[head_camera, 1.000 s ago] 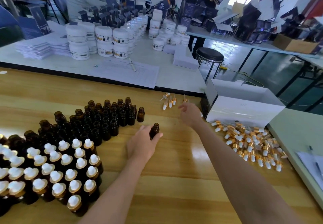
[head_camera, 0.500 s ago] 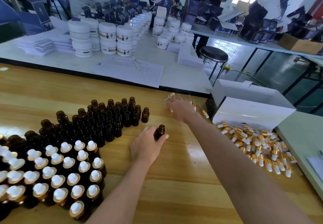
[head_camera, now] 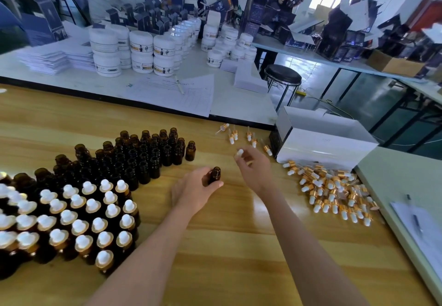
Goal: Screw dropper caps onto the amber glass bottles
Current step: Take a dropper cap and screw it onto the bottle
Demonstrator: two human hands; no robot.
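The left hand (head_camera: 193,191) has thumb and fingers curled round one uncapped amber bottle (head_camera: 214,174), held upright low over the wooden surface (head_camera: 239,246), just in front of the block of open bottles (head_camera: 143,157). The right hand (head_camera: 253,169) pinches a dropper cap (head_camera: 240,152) in its fingertips, white bulb uppermost, a little to the right of the bottle's mouth and not yet over it; the glass pipette is hidden behind the fingers. The main risk is probably that blind pipette: brought in at a slant, it could strike the narrow rim and chip, or knock the bottle askew in a loose grip. A cap set down tilted may well cross-thread and sit crooked. If the bottle slips, it could topple into the open bottles close by and set several rolling. The left forearm passes just beside the capped bottles (head_camera: 71,215), so a careless elbow might nudge that group, and the right forearm lies near the pile of caps (head_camera: 334,191), which a sweep could scatter off the surface
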